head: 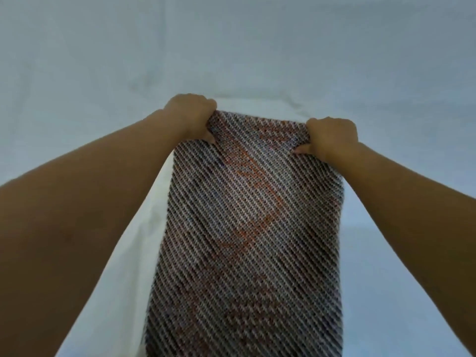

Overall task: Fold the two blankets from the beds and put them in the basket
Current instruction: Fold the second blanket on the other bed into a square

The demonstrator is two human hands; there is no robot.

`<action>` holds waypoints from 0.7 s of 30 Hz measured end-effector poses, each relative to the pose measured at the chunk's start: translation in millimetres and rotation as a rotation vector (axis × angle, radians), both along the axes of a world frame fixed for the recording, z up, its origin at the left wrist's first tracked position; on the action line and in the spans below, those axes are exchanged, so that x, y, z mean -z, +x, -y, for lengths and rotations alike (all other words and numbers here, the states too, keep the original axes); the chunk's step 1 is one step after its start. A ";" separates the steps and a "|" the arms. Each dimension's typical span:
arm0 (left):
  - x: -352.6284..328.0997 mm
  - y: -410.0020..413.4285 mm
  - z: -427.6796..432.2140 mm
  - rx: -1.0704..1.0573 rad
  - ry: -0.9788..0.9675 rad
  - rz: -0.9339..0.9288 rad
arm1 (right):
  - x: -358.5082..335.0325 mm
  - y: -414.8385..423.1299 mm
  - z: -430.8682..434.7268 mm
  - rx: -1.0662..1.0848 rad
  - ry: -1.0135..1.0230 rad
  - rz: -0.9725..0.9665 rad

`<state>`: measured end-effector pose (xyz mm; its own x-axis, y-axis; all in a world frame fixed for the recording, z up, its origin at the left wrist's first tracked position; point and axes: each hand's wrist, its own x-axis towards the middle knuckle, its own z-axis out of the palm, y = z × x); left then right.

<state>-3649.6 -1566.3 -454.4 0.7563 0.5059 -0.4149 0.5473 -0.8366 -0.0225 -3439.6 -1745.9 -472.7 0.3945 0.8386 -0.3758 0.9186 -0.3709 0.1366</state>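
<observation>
Left hand [192, 114] and right hand [332, 136] are clamping curled fingers [206, 105] on the blanket's [247, 228] far corners, its long axis running down-frame from them across the bed [77, 60].

One knitted blanket [247, 228], two hands, the left hand [192, 117] and the right hand [332, 137], one at each far corner, and one white sheet [231, 47] beneath.

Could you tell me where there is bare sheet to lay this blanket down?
The sheet is bare beyond both hands, and left of the left hand and right of the right hand. The middle is taken: the blanket fills it, gripped at both far corners.
</observation>
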 end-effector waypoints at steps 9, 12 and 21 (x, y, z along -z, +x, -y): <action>-54.1 -85.4 74.5 -0.111 0.139 0.305 | -66.1 -57.1 103.7 0.034 0.307 0.100; -68.1 -126.9 125.6 -0.139 0.149 0.392 | -84.9 -89.4 155.5 -0.001 0.346 0.111; -48.9 -259.8 297.7 -0.085 0.128 0.472 | -75.0 -207.3 308.7 -0.195 0.454 -0.044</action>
